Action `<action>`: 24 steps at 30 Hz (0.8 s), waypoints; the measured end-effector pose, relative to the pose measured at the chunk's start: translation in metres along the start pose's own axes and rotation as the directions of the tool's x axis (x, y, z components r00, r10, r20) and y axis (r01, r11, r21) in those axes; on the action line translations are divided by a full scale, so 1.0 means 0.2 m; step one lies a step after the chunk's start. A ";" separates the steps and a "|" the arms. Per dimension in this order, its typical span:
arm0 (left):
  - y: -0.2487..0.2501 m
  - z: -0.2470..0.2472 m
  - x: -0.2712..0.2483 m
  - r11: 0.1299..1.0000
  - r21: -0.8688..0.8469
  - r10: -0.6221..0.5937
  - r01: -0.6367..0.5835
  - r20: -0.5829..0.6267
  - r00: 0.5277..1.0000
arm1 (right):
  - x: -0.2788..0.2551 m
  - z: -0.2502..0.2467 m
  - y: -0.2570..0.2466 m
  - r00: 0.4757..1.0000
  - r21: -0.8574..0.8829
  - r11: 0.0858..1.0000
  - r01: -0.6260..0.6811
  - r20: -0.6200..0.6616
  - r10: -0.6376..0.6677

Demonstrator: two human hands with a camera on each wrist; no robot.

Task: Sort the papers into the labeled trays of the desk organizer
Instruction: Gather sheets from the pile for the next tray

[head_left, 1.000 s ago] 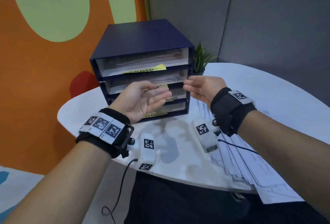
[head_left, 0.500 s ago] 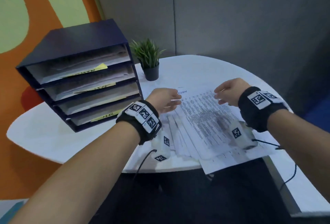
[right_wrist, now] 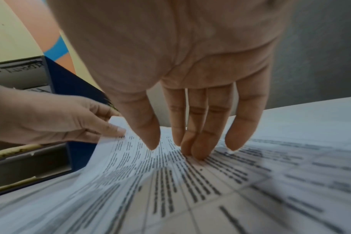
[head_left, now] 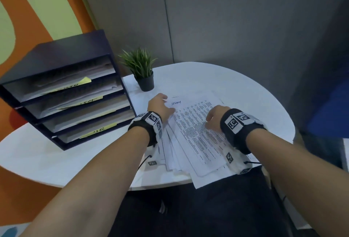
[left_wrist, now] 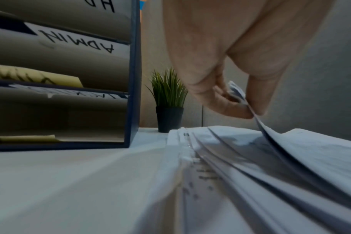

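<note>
A fanned stack of printed papers (head_left: 175, 153) lies on the white table in front of me. The top sheet (head_left: 196, 133) has a handwritten word at its head. My left hand (head_left: 166, 102) pinches that sheet's far left corner, and in the left wrist view the corner (left_wrist: 256, 120) is lifted off the stack between thumb and finger of the left hand (left_wrist: 248, 110). My right hand (head_left: 209, 121) rests on the sheet's middle, its straight fingertips (right_wrist: 198, 152) touching the print. The dark blue desk organizer (head_left: 62, 51) stands to the left, with several trays that hold papers and carry yellow labels.
A small potted plant (head_left: 143, 72) stands just behind the organizer's right side, close to the stack's far end. The round white table (head_left: 236, 82) ends against grey wall panels. The papers' near ends overhang the table's front edge (head_left: 160, 185).
Both hands left the front of the organizer and came right to the paper stack. The left hand took hold of the top sheet's corner; the right hand came down onto the sheet.
</note>
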State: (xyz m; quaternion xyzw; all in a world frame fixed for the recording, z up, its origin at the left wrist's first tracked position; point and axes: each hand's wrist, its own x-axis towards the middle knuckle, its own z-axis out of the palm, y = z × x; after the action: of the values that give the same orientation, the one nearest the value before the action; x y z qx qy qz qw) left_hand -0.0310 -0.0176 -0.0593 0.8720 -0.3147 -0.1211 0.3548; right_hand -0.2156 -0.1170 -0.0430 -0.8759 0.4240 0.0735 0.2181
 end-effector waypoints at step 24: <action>-0.09 -0.05 -0.20 0.907 0.111 0.401 -0.405 0.057 0.914 | -0.01 0.07 -0.08 0.912 -0.160 0.963 0.219 -0.316 -0.260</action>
State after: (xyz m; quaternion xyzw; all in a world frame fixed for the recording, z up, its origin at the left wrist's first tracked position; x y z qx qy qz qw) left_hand -0.0493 0.0238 -0.0657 0.8059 -0.5005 -0.0405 0.3135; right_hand -0.2041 -0.1005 -0.0489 -0.9326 0.3389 -0.0781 0.0967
